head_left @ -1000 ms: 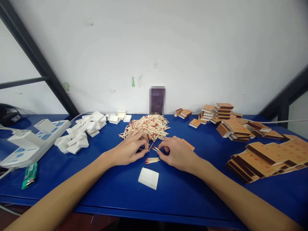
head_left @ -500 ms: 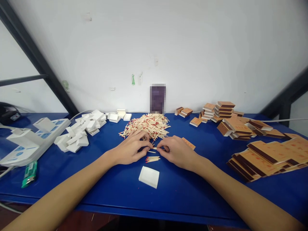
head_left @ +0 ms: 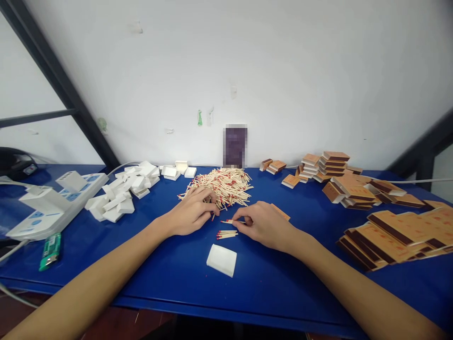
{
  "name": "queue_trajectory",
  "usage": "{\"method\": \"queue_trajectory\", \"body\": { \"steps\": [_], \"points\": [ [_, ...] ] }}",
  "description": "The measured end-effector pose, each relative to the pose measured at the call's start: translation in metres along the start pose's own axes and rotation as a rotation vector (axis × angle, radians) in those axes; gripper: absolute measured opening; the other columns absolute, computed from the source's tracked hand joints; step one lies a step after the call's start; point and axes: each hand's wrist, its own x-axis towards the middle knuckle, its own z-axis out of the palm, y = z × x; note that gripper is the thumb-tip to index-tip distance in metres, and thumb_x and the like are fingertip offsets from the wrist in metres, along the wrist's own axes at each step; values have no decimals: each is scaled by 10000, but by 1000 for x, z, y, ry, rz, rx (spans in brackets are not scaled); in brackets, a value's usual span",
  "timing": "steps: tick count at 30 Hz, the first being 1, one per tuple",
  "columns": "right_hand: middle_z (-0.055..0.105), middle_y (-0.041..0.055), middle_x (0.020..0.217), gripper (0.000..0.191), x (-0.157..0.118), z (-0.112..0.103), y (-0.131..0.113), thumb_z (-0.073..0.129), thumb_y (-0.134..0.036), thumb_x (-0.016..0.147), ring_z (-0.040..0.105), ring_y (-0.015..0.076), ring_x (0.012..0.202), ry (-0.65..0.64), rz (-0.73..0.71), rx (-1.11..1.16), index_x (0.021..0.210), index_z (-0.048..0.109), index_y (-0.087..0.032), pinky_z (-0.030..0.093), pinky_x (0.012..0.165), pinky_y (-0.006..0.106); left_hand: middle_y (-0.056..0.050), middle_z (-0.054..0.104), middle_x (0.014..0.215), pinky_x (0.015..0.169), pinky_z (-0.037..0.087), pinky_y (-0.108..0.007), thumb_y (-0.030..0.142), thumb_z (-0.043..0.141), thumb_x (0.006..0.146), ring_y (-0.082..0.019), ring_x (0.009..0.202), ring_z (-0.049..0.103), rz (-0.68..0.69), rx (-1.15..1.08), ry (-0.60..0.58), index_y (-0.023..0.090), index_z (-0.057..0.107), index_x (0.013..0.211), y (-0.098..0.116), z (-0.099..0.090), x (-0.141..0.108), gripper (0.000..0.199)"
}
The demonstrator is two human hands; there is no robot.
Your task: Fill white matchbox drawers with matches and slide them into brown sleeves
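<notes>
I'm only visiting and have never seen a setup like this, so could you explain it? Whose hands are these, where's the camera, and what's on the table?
There's no machine here: these are a person's two bare hands, seen by a camera worn on the person's head, looking forward and down. The right hand pinches a few matches at its fingertips. The left hand is at the near edge of a match pile; whether it holds any is hard to tell. On the blue table, a small row of matches lies nearer the person, then a white tray, apparently face down. More white trays are heaped on the left, orange boxes on the right.
</notes>
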Motion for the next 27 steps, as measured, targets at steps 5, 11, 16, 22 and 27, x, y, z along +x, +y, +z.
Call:
{"method": "queue_trajectory", "body": {
  "steps": [5,11,16,22,27],
  "points": [
    [699,14,840,158,-6,0,2,569,-220,877,606,150,737,8,-112,18,884,726,-230,396,666,270,-48,554,1046,925,325,-407,122,449,870,-225,1007,494,1,24,-2,213,685,929,3,-3,-1,260],
    [699,21,891,202,-10,-7,2,543,-172,849,621,175,810,35,-81,-47,965,700,-225,418,747,307,-51,561,1043,933,340,-402,278,564,879,-226,999,496,23,1,-22,213,681,960,9,-4,-2,157],
    [695,21,915,190,-10,-8,6,533,-157,838,617,177,816,-3,-90,-136,913,697,-218,397,768,321,-54,560,1057,935,346,-405,333,614,845,-234,1011,503,43,-21,-47,211,677,969,10,-5,-3,186],
    [677,18,924,154,-11,-7,7,548,-165,825,604,170,813,4,-93,-156,895,677,-211,366,735,315,-59,563,1034,950,351,-413,378,649,799,-238,991,506,72,-18,-54,206,683,973,13,-7,-3,247],
    [652,3,893,127,-13,-9,4,551,-178,823,577,153,764,-2,-112,-138,865,664,-214,355,727,320,-62,569,1025,925,367,-407,391,637,811,-236,970,512,70,-12,-67,203,691,958,16,-7,-3,245]
  ]
}}
